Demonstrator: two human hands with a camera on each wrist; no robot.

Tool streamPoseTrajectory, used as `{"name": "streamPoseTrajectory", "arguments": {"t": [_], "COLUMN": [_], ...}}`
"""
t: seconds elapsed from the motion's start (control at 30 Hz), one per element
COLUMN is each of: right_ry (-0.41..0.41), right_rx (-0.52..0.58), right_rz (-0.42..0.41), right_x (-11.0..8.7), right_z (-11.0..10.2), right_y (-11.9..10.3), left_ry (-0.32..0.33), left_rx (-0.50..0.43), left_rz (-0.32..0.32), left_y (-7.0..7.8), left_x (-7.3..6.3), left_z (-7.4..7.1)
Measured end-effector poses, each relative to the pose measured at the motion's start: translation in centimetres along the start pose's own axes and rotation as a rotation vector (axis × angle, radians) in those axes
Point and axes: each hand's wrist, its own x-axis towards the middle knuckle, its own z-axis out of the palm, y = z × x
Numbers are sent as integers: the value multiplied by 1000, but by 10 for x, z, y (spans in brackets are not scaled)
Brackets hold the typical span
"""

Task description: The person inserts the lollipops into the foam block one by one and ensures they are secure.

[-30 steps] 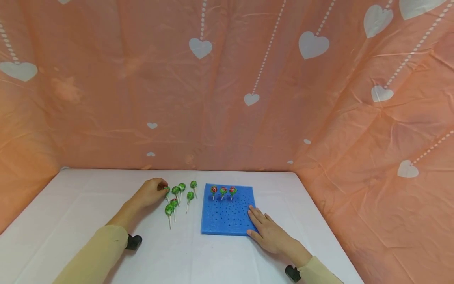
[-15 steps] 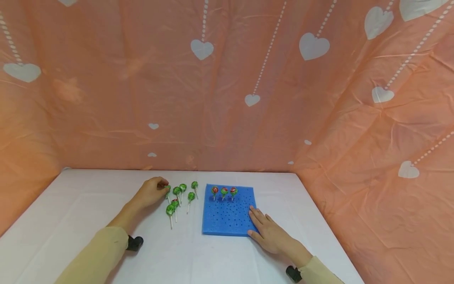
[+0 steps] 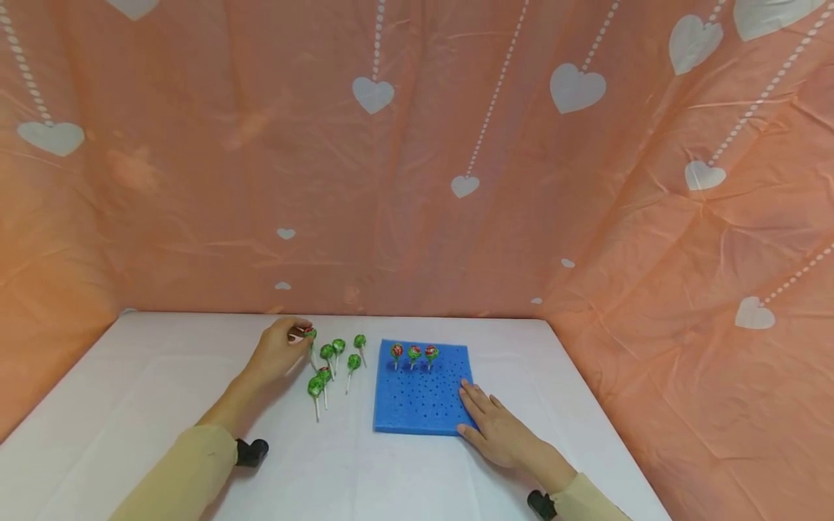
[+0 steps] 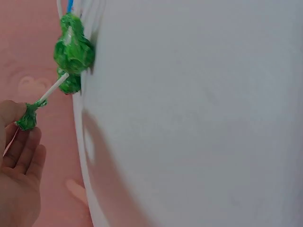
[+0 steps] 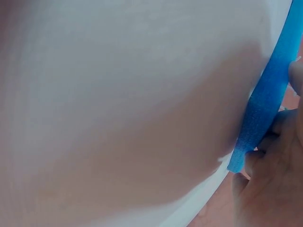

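My left hand [image 3: 276, 352] pinches a green-wrapped lollipop [image 4: 29, 116] by its candy head between thumb and fingers. Its white stick points away from the hand in the left wrist view. Several more green lollipops [image 3: 316, 387] lie to the right of that hand, on the white table. My right hand [image 3: 496, 430] rests with straight, spread fingers on the right edge of a blue foam board [image 3: 391, 412] dotted with small holes. Three red-and-green lollipops [image 3: 414, 352] stand upright in a row near the board's far edge.
The white table [image 3: 293, 477] reaches back to an orange curtain [image 3: 417, 217] with white hearts. Another orange curtain panel [image 3: 684, 347] borders the table's right side. A black wrist camera [image 3: 252, 453] sits at the left sleeve.
My left hand has raised the pinched lollipop slightly, and more of its head shows. The right hand stays on the board. The head view has shifted a little.
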Motion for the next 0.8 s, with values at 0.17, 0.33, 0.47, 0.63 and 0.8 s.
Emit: {"name": "streamPoseTrajectory", "arguments": {"t": [0.17,0.33,0.47,0.63,0.8], "right_ry": [0,4,7,12,20], "right_rx": [16,40,43,35,32], "right_rz": [1,-10,-12,-11,-16], "right_x": [0,-2,-3,-3,-3], "right_z": [-1,-2,-2,-1,-1], "right_y": [0,-2,-3,-2,-2], "left_ry": [35,50,71,98,111], "left_rx": [-3,-31,-58,-87,-123], "left_rz": [56,59,68,100,138], "left_y": [8,18,28,40,52], "left_x": [1,3,2,0,0], "left_z": [-2,-1,0,6,15]}}
